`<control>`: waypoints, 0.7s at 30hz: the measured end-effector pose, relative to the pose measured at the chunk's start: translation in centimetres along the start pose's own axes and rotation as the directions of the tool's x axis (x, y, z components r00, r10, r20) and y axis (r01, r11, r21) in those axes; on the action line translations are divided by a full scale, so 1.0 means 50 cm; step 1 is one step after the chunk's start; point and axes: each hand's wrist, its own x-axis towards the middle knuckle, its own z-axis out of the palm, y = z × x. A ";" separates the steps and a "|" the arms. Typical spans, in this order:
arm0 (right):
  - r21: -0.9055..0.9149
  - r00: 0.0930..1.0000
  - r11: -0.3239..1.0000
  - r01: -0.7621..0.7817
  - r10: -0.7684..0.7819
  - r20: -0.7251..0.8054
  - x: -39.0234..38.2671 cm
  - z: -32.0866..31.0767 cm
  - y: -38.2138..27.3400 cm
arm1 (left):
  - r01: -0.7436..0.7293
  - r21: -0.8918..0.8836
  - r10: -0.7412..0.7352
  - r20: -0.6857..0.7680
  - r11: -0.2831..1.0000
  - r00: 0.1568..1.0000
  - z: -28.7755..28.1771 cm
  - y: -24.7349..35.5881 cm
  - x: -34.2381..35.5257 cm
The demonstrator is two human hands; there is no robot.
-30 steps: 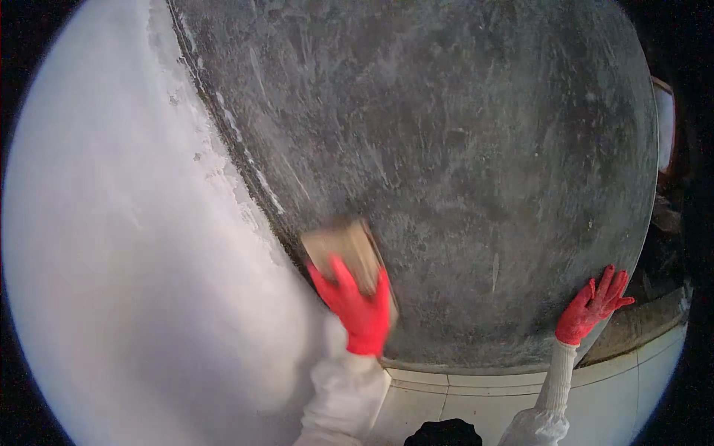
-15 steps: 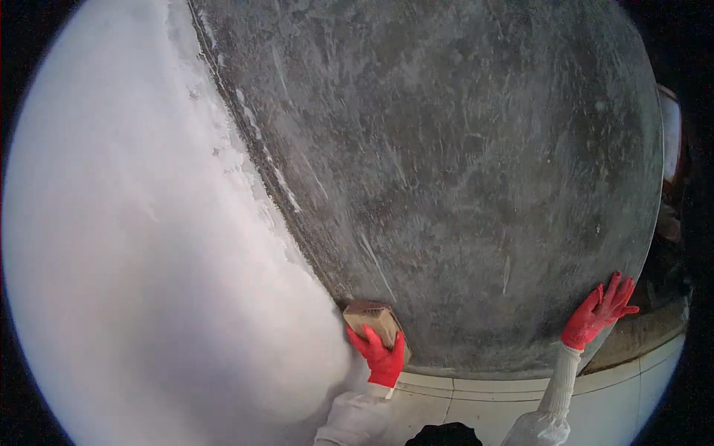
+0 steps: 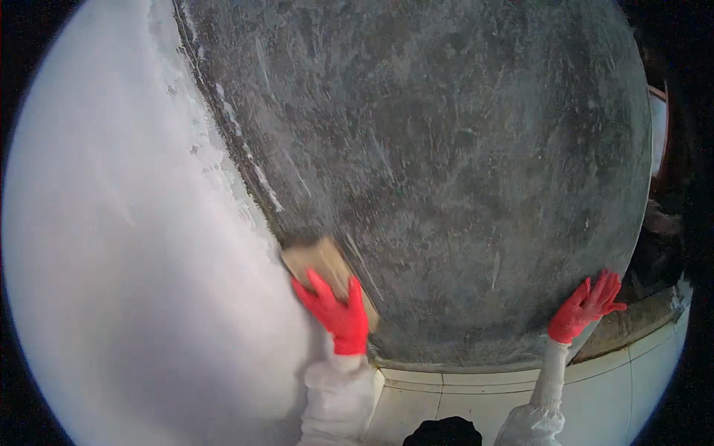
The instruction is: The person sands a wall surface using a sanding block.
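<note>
My left hand [image 3: 332,312], in a red glove, grips a tan rectangular block [image 3: 320,259], slightly blurred, against the mottled dark grey surface [image 3: 446,149], beside its seam with the smooth white wall [image 3: 134,208]. A rough strip of flaked white runs along that seam. My right hand [image 3: 584,305], also gloved in red, lies with fingers stretched out on the grey surface near its right edge, holding nothing.
Pale tiles [image 3: 476,409] run along the bottom of the grey surface. Past its right edge are a dark recess, a brownish ledge [image 3: 617,331] and a light panel with a reddish frame [image 3: 656,134].
My left hand and the block went down along the seam, then came back up and left from half a second ago. My right hand still rests on the surface.
</note>
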 end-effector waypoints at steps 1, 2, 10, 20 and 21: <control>-0.014 1.000 1.000 -0.016 0.016 -0.007 -0.010 -0.009 -0.035 | 0.056 0.003 -0.056 0.030 0.998 0.998 0.004 -0.032 -0.101; -0.033 0.999 0.999 -0.030 0.029 -0.023 -0.021 -0.014 -0.075 | 0.112 -0.002 -0.112 0.058 0.994 0.992 0.006 -0.046 -0.192; 0.754 0.607 0.653 0.067 -0.627 0.489 -0.077 -0.156 -0.345 | 0.287 -0.255 -0.226 0.243 0.924 0.943 -0.013 0.309 -0.098; 0.216 0.852 0.935 0.280 -0.346 0.392 0.005 -0.094 -0.266 | 0.033 -0.658 0.241 0.321 0.752 0.916 -0.018 0.481 -0.098; 0.153 0.875 0.919 0.363 -0.393 0.284 0.015 -0.075 -0.252 | 0.020 -0.706 0.274 0.300 0.708 0.914 -0.026 0.484 -0.105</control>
